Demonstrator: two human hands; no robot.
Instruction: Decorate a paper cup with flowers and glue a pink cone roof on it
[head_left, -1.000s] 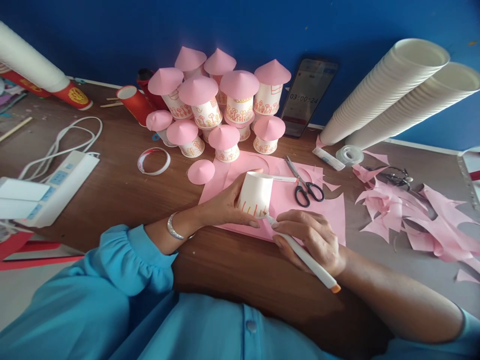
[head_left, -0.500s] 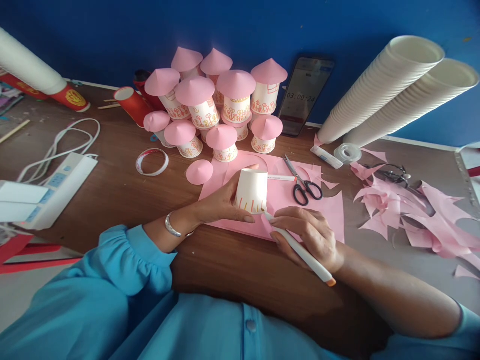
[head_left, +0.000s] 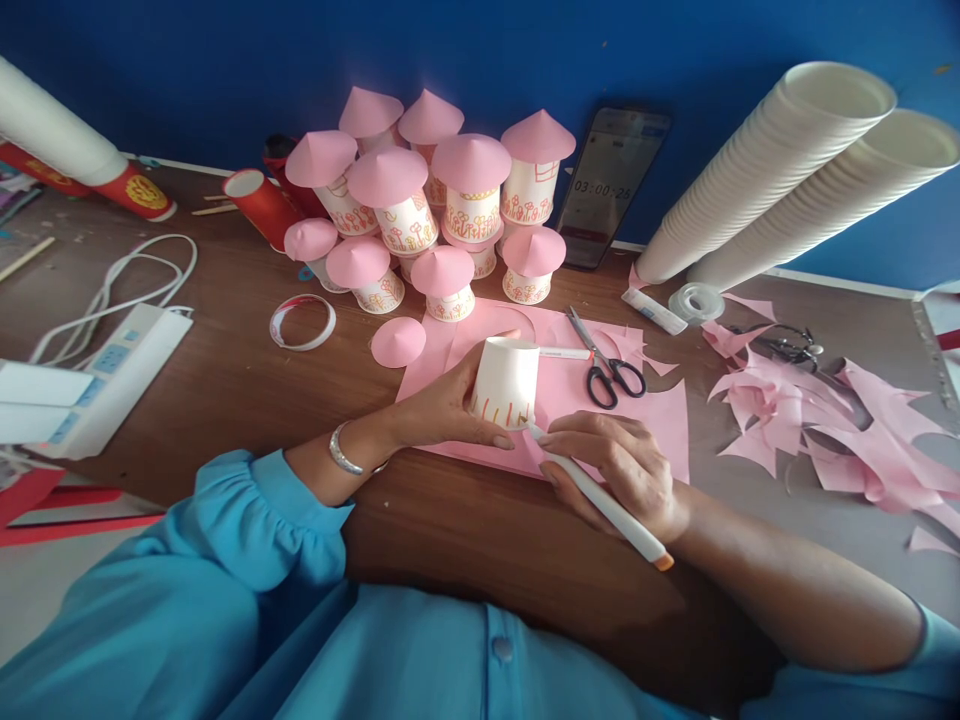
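The left hand [head_left: 450, 405] curls round one cup [head_left: 507, 375] above the pink paper [head_left: 652, 430]; the right hand [head_left: 615, 470] pinches one marker [head_left: 615, 515], tip by the cup's lower edge. I count two stacks [head_left: 765, 180], one phone [head_left: 611, 185], its timer now 03:00:25, up from 03:00:24.

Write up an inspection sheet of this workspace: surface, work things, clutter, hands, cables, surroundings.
Surface: brown table, partly covered by pink paper.
Work things: white cup with short coloured strokes near its lower edge; marker, tip at that edge, contact unclear; scissors lying on the paper.
Clutter: pink scraps at right.
Hands: left hand holds the cup; right hand grips the marker.
Cables: white cord, looped beside the power strip.
Surroundings: blue wall; phone propped up, showing a timer.
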